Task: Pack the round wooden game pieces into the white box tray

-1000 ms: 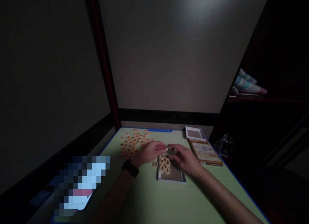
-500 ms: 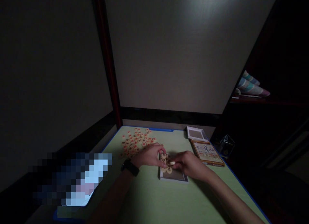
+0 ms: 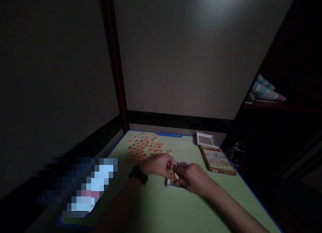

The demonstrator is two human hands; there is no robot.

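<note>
A shallow white box tray [image 3: 171,185] holds several round xiangqi pieces [image 3: 171,173] with dark characters. At its left side my left hand [image 3: 159,164], a black band on its wrist, has thumb and fingers curled around pieces. From the right my right hand [image 3: 195,178] reaches over the tray with fingers pinched. A pale xiangqi piece [image 3: 176,176] stands tilted at its fingertips. My hands cover much of the tray. Beyond my left hand lies a loose spread of xiangqi pieces [image 3: 142,147], mostly with red characters.
At the table's right edge lie a printed box [image 3: 218,160] and a white box part [image 3: 205,140]. A lit, pixelated screen [image 3: 93,186] is at the left edge. The green table [image 3: 156,206] stands against a wall. A wire holder [image 3: 238,152] sits beyond its right edge.
My right hand has moved lower and farther over the tray, with its piece closer to my left hand. My left fingers have curled in more. The view has shifted slightly.
</note>
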